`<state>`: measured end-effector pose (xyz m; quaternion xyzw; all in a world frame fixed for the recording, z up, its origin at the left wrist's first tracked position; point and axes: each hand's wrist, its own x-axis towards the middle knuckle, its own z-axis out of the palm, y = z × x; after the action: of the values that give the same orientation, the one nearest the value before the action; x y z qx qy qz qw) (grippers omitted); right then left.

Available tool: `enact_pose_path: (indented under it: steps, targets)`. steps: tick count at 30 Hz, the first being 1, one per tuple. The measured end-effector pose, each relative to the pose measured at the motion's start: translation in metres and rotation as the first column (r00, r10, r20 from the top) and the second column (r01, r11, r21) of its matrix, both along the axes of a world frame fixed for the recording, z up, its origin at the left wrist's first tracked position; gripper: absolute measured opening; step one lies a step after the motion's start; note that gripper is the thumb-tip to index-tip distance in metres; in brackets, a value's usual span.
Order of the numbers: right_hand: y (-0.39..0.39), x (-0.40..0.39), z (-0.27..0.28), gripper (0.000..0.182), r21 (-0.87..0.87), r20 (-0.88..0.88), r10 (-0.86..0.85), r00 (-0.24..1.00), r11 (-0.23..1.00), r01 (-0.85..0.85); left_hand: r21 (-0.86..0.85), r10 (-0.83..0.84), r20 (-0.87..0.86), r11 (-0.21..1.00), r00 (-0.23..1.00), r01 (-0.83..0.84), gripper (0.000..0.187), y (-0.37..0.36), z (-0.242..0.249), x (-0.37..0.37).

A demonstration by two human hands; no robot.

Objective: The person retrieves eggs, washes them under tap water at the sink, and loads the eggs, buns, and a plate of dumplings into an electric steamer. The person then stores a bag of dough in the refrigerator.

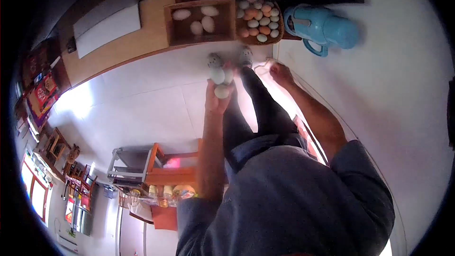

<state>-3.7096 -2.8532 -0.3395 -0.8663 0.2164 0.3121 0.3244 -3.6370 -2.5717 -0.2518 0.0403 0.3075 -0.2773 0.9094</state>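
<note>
My left hand (219,100) is closed around a few pale eggs (221,91), held up over the floor in front of my legs. Off to the right, my right hand (282,74) is curled shut beside a thin, pale looped edge (263,66). Whatever it grips, if anything, is too blurred to make out. Beyond both hands stands a wooden box (201,43) with several large pale eggs (207,23) spaced apart in it. Right beside the box, a basket (280,23) is filled with several brown and whitish eggs (264,30).
A light blue thermos jug (327,27) is right of the basket. On the tan tabletop (154,31) lies a white sheet (108,29). My shoes (246,57) are below the table edge. An orange wooden stool (170,175) and a grey frame (128,165) stand at my left.
</note>
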Motion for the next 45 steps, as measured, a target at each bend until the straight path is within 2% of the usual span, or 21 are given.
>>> enact_pose_path:
  steps: [2, 4, 5, 6, 7, 8, 10, 13, 15, 18, 24, 26, 27, 29, 31, 33, 35, 36, 37, 40, 45]
  targets:
    - [-0.016, -0.047, 0.005, 0.025, 0.067, 0.101, 0.12, 0.988, 0.99, -0.127, 0.024, 0.012, 0.106, 1.0, 0.994, -0.015, 0.06, 0.01, 0.02, -0.003]
    - [-0.026, -0.081, 0.013, 0.026, 0.1, 0.042, 0.082, 0.996, 0.991, -0.086, 0.028, 0.057, 0.177, 0.998, 0.983, -0.062, 0.063, 0.023, 0.047, -0.005]
    - [-0.035, -0.097, 0.006, 0.024, 0.107, -0.052, 0.089, 0.995, 0.991, -0.083, -0.02, 0.106, 0.088, 0.994, 0.99, -0.105, 0.053, 0.028, 0.076, 0.001]
    - [-0.029, -0.09, 0.042, 0.021, 0.184, -0.087, -0.049, 0.995, 0.981, 0.064, -0.068, 0.146, 0.083, 0.988, 0.986, -0.141, 0.054, 0.035, 0.088, -0.001]
    - [-0.04, -0.1, 0.031, 0.021, 0.149, -0.048, 0.102, 0.994, 0.984, -0.094, -0.121, 0.189, 0.09, 0.977, 0.978, -0.177, 0.054, 0.042, 0.099, -0.001]
    - [-0.043, -0.096, 0.033, 0.021, 0.139, -0.131, 0.131, 0.983, 0.984, -0.113, -0.136, 0.234, 0.093, 0.966, 0.968, -0.22, 0.053, 0.049, 0.115, -0.001]
    - [-0.048, -0.097, 0.026, 0.014, 0.363, -0.119, -0.087, 0.989, 0.923, 0.125, -0.112, 0.329, 0.136, 0.942, 0.934, -0.315, 0.05, 0.06, 0.15, -0.006]
    - [-0.032, -0.054, 0.055, 0.017, 0.273, -0.251, -0.014, 0.968, 0.958, 0.085, -0.043, 0.45, 0.189, 0.892, 0.873, -0.451, 0.051, 0.082, 0.19, -0.018]
    - [-0.027, -0.031, 0.056, 0.018, 0.365, -0.144, 0.078, 0.987, 0.931, -0.02, 0.003, 0.484, 0.255, 0.865, 0.837, -0.501, 0.051, 0.096, 0.204, -0.03]
    - [-0.008, -0.002, 0.063, 0.015, 0.362, -0.042, 0.137, 0.99, 0.925, -0.113, -0.075, 0.575, 0.292, 0.811, 0.764, -0.581, 0.053, 0.116, 0.216, -0.041]
    - [0.038, 0.019, 0.074, 0.009, 0.334, -0.143, 0.159, 0.977, 0.937, -0.104, -0.201, 0.67, 0.273, 0.742, 0.691, -0.64, 0.055, 0.182, 0.225, -0.059]
    - [0.055, 0.014, 0.067, 0.008, 0.208, -0.211, 0.276, 0.938, 0.95, -0.233, -0.203, 0.68, 0.307, 0.73, 0.666, -0.652, 0.055, 0.219, 0.226, -0.062]
    - [0.07, 0.012, 0.062, 0.008, 0.153, -0.247, 0.341, 0.907, 0.938, -0.311, -0.22, 0.69, 0.317, 0.721, 0.65, -0.657, 0.055, 0.243, 0.226, -0.066]
    - [0.096, -0.003, 0.045, 0.01, 0.265, -0.249, 0.282, 0.927, 0.94, -0.215, -0.257, 0.71, 0.342, 0.701, 0.615, -0.666, 0.055, 0.296, 0.226, -0.071]
    - [0.152, -0.013, 0.071, 0.012, 0.2, -0.339, 0.04, 0.94, 0.979, 0.03, -0.233, 0.706, 0.332, 0.703, 0.625, -0.672, 0.059, 0.349, 0.238, -0.076]
    - [0.178, -0.027, 0.022, 0.015, 0.45, -0.409, 0.106, 0.906, 0.887, 0.1, -0.138, 0.696, 0.353, 0.7, 0.626, -0.7, 0.063, 0.415, 0.252, -0.088]
    - [0.243, -0.017, 0.0, 0.014, 0.402, -0.647, 0.147, 0.748, 0.9, 0.17, -0.132, 0.716, 0.349, 0.676, 0.604, -0.725, 0.071, 0.477, 0.26, -0.098]
    - [0.307, -0.019, 0.057, 0.009, 0.329, -0.323, 0.262, 0.909, 0.932, -0.152, -0.126, 0.723, 0.365, 0.663, 0.586, -0.738, 0.07, 0.508, 0.266, -0.099]
    - [0.349, -0.016, 0.07, 0.009, 0.324, -0.283, 0.341, 0.896, 0.914, -0.246, -0.12, 0.726, 0.371, 0.656, 0.579, -0.746, 0.069, 0.536, 0.27, -0.104]
    - [0.444, 0.001, 0.059, 0.007, 0.414, -0.293, 0.428, 0.855, 0.863, -0.29, -0.158, 0.799, 0.349, 0.566, 0.491, -0.809, 0.068, 0.609, 0.271, -0.116]
    - [0.572, 0.068, 0.024, 0.006, 0.516, -0.303, 0.457, 0.836, 0.817, -0.259, -0.298, 0.899, 0.254, 0.424, 0.357, -0.855, 0.044, 0.722, 0.259, -0.126]
